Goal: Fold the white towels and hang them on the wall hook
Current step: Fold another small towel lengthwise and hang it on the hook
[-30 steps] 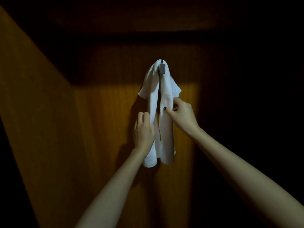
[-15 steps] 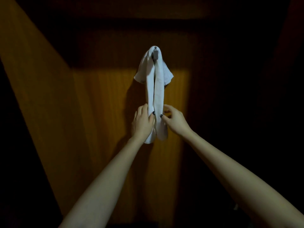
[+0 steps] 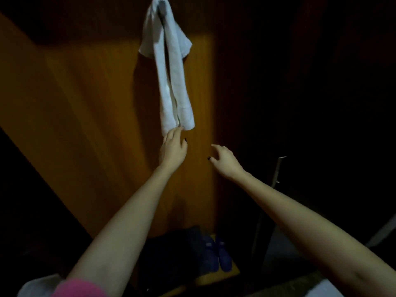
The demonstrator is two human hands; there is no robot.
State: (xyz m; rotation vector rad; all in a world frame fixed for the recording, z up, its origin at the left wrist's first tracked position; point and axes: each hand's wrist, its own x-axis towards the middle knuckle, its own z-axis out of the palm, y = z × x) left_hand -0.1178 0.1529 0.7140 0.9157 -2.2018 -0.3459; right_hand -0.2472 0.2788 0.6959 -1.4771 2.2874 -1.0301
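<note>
A white towel (image 3: 171, 71) hangs folded over a metal wall hook (image 3: 161, 1) at the top edge of the view, its two ends dangling side by side against the wooden wall (image 3: 96, 103). My left hand (image 3: 173, 147) is just under the towel's lower end, fingertips touching its hem, fingers relaxed. My right hand (image 3: 224, 160) is lower and to the right, apart from the towel, fingers loosely curled and holding nothing.
A dark door with a metal handle (image 3: 277, 170) stands to the right. On the floor below lie a pair of blue slippers (image 3: 216, 254) beside a dark mat (image 3: 171, 254). A pink sleeve (image 3: 79, 288) shows at the bottom left.
Both hands have let go of the towel and dropped below it. The view has tilted down, so the hook now sits at the top edge and the floor shows.
</note>
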